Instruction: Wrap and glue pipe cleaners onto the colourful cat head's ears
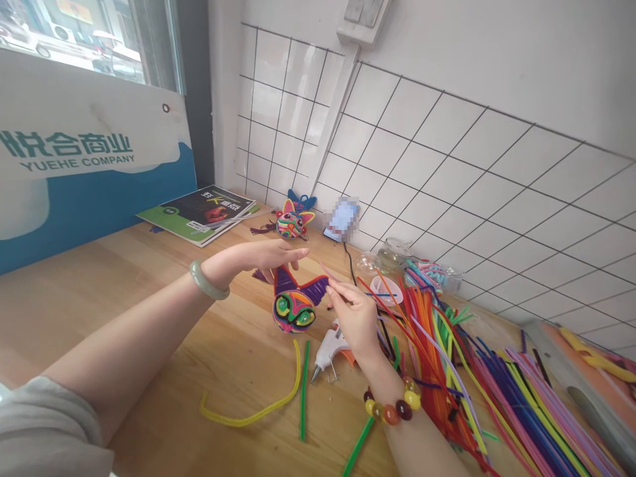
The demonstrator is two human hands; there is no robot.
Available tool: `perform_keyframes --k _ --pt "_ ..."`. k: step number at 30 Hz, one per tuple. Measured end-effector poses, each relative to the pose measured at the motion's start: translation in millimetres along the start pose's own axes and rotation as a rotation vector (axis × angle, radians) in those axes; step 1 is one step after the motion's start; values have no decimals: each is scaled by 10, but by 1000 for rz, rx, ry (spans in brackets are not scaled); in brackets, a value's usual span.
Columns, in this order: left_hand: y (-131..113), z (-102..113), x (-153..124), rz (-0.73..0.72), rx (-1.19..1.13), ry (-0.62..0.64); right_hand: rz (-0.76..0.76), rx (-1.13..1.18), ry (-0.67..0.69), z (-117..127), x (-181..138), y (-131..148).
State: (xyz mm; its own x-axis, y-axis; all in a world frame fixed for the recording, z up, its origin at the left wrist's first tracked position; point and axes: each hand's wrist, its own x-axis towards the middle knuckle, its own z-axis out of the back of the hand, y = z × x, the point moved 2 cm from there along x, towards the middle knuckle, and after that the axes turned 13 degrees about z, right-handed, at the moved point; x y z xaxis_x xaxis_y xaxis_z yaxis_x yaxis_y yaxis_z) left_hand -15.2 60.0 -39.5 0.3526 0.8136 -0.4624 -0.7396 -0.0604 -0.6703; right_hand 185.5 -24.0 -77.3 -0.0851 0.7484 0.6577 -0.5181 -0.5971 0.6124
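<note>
A round ornament with purple ears (294, 310), made of coiled pipe cleaners, has green eyes outlined in black. My left hand (265, 257) reaches over its left ear, the thumb stretched out and the other fingers partly hidden behind the ear, which they seem to hold. At the tip of the right ear, my right hand (355, 315) is closed in a pinch. A thin pale pink pipe cleaner (325, 269) runs out from these fingertips. Under the right hand lies a white glue gun (328, 350), its nozzle pointing toward me.
A yellow pipe cleaner (248, 421) and a green pipe cleaner (305, 391) lie in front. Bundles of coloured pipe cleaners (521, 391) cover the right side. Behind are a finished ornament (291, 222), a phone (342, 220), a pink dish (386, 291) and a magazine (199, 212).
</note>
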Motion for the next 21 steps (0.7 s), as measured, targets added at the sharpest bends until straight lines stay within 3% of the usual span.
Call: perform_keyframes --k 21 --pt "-31 -39 -42 -172 139 7 -12 24 2 6 8 -51"
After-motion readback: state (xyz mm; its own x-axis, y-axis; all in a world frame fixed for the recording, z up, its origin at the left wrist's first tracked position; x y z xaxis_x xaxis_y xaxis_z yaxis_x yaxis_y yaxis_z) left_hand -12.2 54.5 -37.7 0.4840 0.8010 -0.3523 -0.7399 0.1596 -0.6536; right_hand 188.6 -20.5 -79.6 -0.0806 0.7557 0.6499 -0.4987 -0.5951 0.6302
